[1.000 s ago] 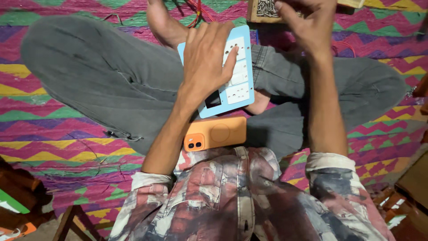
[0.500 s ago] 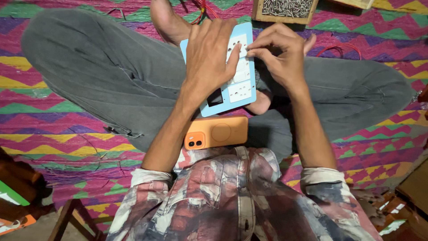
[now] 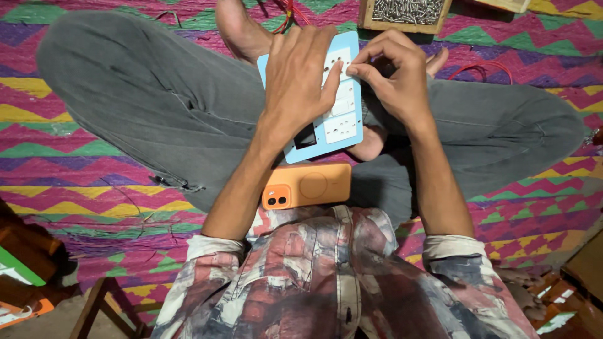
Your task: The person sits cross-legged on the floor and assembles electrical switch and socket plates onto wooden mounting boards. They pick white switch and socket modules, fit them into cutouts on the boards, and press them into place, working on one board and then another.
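A light blue switch panel [image 3: 339,129] rests on a seated person's crossed legs, the left hand [image 3: 301,75] spread flat over it, the right hand [image 3: 392,78] pinching at its upper edge. An orange phone [image 3: 308,186] lies just below the panel; a wooden screw box [image 3: 405,16] sits beyond it.

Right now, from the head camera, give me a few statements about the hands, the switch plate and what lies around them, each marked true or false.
1. The left hand lies flat on the light blue switch plate. True.
2. The right hand rests on the orange phone. False: its fingertips pinch at the plate's upper edge; I cannot tell what they hold.
3. The orange phone lies on the lap, nearer the body than the plate. True.
4. The wooden box of screws sits on the plate. False: it stands apart on the zigzag mat, beyond the right hand.
5. The plate lies on the bare mat. False: it rests on the crossed legs.
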{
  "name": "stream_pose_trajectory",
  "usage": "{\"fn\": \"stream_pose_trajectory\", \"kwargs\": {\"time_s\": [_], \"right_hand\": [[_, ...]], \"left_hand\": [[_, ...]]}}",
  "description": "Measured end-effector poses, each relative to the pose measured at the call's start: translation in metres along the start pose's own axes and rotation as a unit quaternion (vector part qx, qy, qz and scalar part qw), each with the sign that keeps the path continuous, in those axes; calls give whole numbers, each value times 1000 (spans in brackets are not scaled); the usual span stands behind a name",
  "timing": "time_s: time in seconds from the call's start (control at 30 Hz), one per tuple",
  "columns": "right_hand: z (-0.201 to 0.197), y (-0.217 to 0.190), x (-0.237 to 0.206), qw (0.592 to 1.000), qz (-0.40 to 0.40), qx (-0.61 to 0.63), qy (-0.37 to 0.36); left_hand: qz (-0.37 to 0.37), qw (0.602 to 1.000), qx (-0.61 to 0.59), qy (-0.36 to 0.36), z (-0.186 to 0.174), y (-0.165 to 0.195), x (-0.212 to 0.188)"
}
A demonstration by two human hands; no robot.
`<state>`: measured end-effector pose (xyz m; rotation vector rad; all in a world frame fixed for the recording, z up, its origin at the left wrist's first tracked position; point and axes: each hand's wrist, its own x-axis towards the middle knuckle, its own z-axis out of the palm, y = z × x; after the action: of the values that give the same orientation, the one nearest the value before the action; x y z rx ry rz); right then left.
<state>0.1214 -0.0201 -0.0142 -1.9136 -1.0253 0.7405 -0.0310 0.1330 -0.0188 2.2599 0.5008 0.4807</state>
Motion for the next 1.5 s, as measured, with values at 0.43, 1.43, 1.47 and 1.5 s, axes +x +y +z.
{"fn": "stream_pose_trajectory", "kwargs": {"time_s": [0.43, 1.43, 1.47, 1.5], "right_hand": [[-34, 31, -1, 983, 14, -150, 105], [7, 29, 32, 929, -161, -330, 36], [11, 31, 37, 925, -175, -335, 32], [15, 32, 42, 921, -189, -340, 28]], "left_hand": [[-52, 998, -1, 32, -12, -5, 1], [-37, 999, -18, 35, -18, -1, 1], [-40, 998, -27, 29, -20, -1, 1], [-42, 997, -49, 32, -23, -2, 1]]}}
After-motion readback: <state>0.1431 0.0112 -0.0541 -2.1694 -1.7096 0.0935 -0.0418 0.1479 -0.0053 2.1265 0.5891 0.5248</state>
